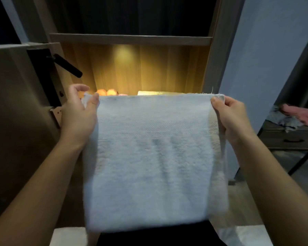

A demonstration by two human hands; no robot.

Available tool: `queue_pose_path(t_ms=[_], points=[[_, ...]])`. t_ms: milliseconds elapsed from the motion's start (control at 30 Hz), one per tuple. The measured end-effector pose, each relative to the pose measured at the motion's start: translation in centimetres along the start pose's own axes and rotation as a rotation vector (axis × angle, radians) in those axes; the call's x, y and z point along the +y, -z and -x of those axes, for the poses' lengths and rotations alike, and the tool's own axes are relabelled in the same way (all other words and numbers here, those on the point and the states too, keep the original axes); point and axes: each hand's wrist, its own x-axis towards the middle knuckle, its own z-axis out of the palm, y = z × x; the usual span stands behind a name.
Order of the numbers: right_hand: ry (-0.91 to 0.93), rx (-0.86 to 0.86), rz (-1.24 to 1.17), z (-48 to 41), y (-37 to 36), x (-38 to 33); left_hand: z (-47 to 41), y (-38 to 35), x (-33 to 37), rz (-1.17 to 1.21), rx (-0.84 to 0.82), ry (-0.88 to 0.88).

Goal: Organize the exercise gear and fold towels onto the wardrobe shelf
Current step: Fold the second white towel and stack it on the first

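Pinching the top corners of the white towel [149, 157] with your left hand [78, 116] and right hand [233, 118], you seem to be mid-fold; next, bring both corners together evenly.

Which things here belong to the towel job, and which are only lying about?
Belong to the job: white towel, held at its top corners by left hand and right hand; lit wardrobe shelf; orange round things on it.
Lying about: pink cloth and grey cloth on the drawer unit; black door handle.
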Motion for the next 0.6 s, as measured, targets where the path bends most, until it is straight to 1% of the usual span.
queue_pose_path(t_ms=[33,100,167,233,267,300,433,600], points=[[0.006,0.02,0.089,-0.1,-0.4,0.9,0.0,-0.6,-1.3,-0.077,-0.057,0.068],[-0.02,0.016,0.307,-0.2,-1.5,4.2,0.5,-2.4,-4.7,-0.25,-0.23,0.267],[-0.184,-0.055,0.476,-0.6,-2.7,9.2,2.0,-4.6,-8.5,-0.355,-0.417,0.45],[-0.425,-0.082,0.515,-0.7,-3.9,14.2,3.9,-6.8,-12.1,-0.378,-0.534,0.549],[-0.512,-0.071,0.518,-0.7,-4.3,16.3,4.7,-7.7,-13.6,-0.381,-0.564,0.582],[-0.549,-0.078,0.531,-0.7,-4.7,18.0,5.3,-8.6,-14.9,-0.38,-0.58,0.612],[-0.516,-0.134,0.636,-1.3,-5.6,22.2,6.2,-11.3,-18.1,-0.336,-0.59,0.707],[-0.553,-0.14,0.658,-2.0,-6.7,25.4,7.3,-13.7,-20.3,-0.312,-0.53,0.789]])
